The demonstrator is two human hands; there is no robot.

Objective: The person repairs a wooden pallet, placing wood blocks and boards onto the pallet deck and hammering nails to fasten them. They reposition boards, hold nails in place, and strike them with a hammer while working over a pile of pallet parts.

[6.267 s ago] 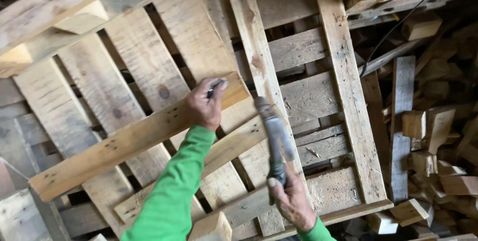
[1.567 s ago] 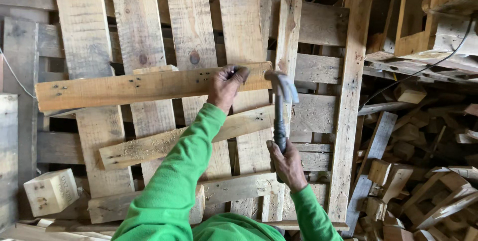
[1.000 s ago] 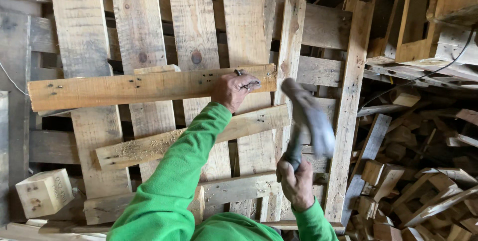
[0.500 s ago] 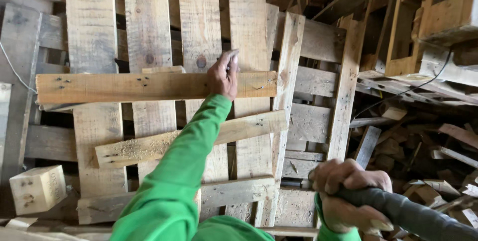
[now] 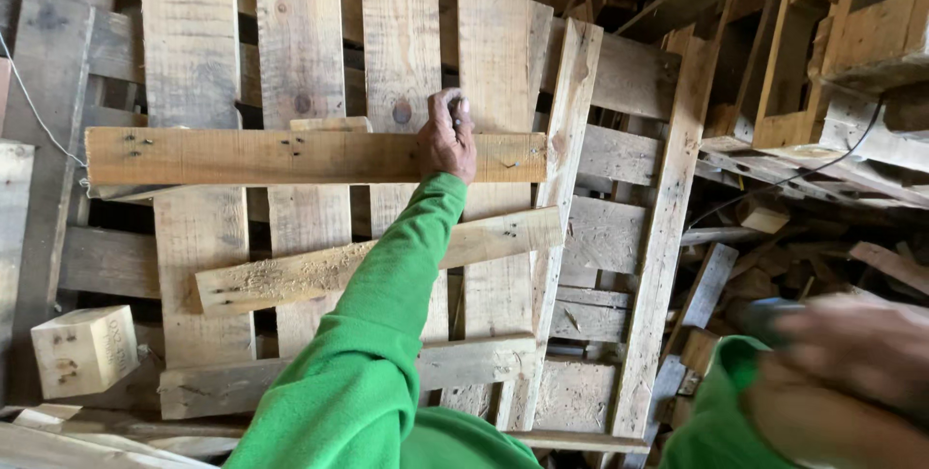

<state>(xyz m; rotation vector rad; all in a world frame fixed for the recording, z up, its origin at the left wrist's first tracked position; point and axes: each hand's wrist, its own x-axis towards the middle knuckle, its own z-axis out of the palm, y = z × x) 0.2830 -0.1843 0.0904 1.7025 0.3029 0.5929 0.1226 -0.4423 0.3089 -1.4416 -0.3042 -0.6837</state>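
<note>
One loose plank (image 5: 290, 156) lay crosswise on the pallet (image 5: 194, 43); our left hand (image 5: 447, 136), arm outstretched, pinched a small nail on its upper edge. Right hand (image 5: 852, 372) was blurred near the lens, grip unreadable. One wood block (image 5: 85, 350) sat lower left.

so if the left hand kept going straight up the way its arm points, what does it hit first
Probably the upright weathered wooden slat of the pallet just above the left hand, which rests on the loose horizontal pale plank. Depth is unclear, so it may slide along that slat instead.
</note>
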